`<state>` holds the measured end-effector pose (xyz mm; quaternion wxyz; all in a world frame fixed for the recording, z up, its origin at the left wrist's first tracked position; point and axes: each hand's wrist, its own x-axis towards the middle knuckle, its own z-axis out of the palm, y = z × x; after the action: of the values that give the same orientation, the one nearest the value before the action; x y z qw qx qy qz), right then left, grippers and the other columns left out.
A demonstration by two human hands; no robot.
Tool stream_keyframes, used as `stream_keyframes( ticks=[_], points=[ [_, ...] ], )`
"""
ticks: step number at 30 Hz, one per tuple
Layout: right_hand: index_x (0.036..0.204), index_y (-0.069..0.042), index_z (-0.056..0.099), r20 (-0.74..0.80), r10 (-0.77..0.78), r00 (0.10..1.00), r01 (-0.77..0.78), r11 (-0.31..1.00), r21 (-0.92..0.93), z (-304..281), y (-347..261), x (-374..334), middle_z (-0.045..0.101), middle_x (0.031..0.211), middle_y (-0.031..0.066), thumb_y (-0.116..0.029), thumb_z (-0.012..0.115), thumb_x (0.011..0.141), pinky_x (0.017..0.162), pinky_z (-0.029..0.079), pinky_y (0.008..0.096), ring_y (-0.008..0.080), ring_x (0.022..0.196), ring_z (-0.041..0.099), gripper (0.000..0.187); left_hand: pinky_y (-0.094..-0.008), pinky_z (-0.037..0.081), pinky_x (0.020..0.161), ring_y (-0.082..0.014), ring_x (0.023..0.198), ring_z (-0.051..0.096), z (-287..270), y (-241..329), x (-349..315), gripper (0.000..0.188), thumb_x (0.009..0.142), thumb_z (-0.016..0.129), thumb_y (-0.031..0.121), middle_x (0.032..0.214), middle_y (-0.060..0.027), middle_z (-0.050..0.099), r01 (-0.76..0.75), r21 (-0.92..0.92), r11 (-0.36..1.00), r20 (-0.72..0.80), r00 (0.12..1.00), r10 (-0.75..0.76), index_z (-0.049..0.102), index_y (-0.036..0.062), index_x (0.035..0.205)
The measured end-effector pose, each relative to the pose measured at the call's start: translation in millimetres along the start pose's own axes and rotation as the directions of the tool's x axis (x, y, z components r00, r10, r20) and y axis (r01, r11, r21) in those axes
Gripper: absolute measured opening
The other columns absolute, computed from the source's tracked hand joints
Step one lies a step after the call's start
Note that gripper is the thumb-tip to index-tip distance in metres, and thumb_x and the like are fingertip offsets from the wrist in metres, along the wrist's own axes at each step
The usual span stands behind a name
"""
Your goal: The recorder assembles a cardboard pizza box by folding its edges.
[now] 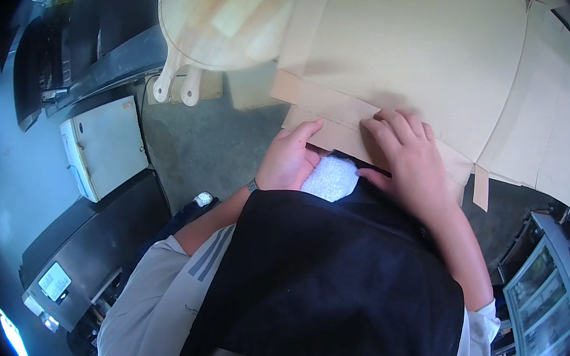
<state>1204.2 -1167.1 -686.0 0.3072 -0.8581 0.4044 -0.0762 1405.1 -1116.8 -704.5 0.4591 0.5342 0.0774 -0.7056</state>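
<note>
A large brown cardboard sheet (409,52) with creases and narrow flaps lies in front of me, its near edge at my waist. My left hand (288,157) grips that edge near its left end, thumb on top and the other fingers partly hidden below. Farther right, my right hand (409,153) has its bent fingers on the near flap (344,139), with the thumb below the edge. A bright white, grainy-looking piece (331,178) shows between my hands, just under the flap, against my black apron (337,274); I cannot make out its kind.
Left of the cardboard lie round wooden boards (225,19) with handles. A white box-like cabinet (108,145) and a dark grey machine (83,247) stand at the left. On the right is a glass-fronted cabinet (543,302).
</note>
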Motion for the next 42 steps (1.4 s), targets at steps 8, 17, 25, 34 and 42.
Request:
stream_keyframes(
  ticks=[8,17,25,34,42],
  points=[
    [0.127,-0.007,0.057,-0.044,-0.039,0.998,0.031,0.984,-0.175,7.3,-3.6,-4.5,0.056,0.126,0.0106,-0.015,0.063,0.078,0.096,0.043,0.0393,0.0270,0.119,0.051,0.050,-0.0417,0.045,0.099,-0.0267,0.118,0.055,-0.9,3.4,-7.9,0.047,0.094,0.050,0.017,0.131,-0.0158,0.054,-0.150,0.086,0.985,0.121,0.983,0.139,0.041,-0.0008,0.137],
    [0.118,-0.007,0.065,-0.094,-0.083,0.992,0.077,0.995,-0.065,-14.6,-9.5,0.1,0.068,0.114,0.0114,-0.010,0.065,0.080,0.089,0.052,0.0391,0.0282,0.106,0.064,0.038,-0.0449,0.035,0.110,-0.0246,0.130,0.046,-12.6,1.7,-1.2,0.058,0.096,0.055,0.042,0.140,-0.0086,0.048,-0.255,-0.104,0.961,0.357,0.892,0.275,0.040,0.0085,0.141],
    [0.109,-0.005,0.067,-0.040,-0.045,0.998,0.050,0.992,0.118,-20.0,-7.6,9.7,0.069,0.100,0.0099,-0.014,0.071,0.080,0.084,0.054,0.0390,0.0285,0.094,0.066,0.031,-0.0448,0.037,0.110,-0.0229,0.128,0.047,-3.2,4.0,6.7,0.057,0.094,0.065,0.030,0.139,-0.0063,0.048,-0.296,0.006,0.955,0.345,0.897,0.276,0.039,0.0107,0.142],
    [0.124,-0.006,0.060,0.054,0.023,0.998,-0.024,1.000,0.017,-13.5,-16.3,30.0,0.058,0.109,0.0111,-0.040,0.073,0.078,0.091,0.047,0.0392,0.0281,0.105,0.055,0.059,-0.0454,0.038,0.110,-0.0240,0.129,0.046,-0.3,3.7,4.3,0.055,0.097,0.062,0.027,0.139,-0.0090,0.047,-0.282,0.024,0.959,0.307,0.915,0.261,0.037,0.0096,0.143],
    [0.112,-0.002,0.064,-0.018,0.083,0.996,-0.071,0.936,0.344,-9.0,-3.3,37.4,0.062,0.103,0.0166,-0.028,0.066,0.087,0.087,0.049,0.0410,0.0329,0.099,0.060,0.037,-0.0465,0.036,0.112,-0.0249,0.132,0.044,0.6,3.6,2.1,0.054,0.099,0.057,0.025,0.141,-0.0103,0.046,-0.211,0.009,0.978,0.296,0.934,0.199,0.035,0.0084,0.145]
  ],
)
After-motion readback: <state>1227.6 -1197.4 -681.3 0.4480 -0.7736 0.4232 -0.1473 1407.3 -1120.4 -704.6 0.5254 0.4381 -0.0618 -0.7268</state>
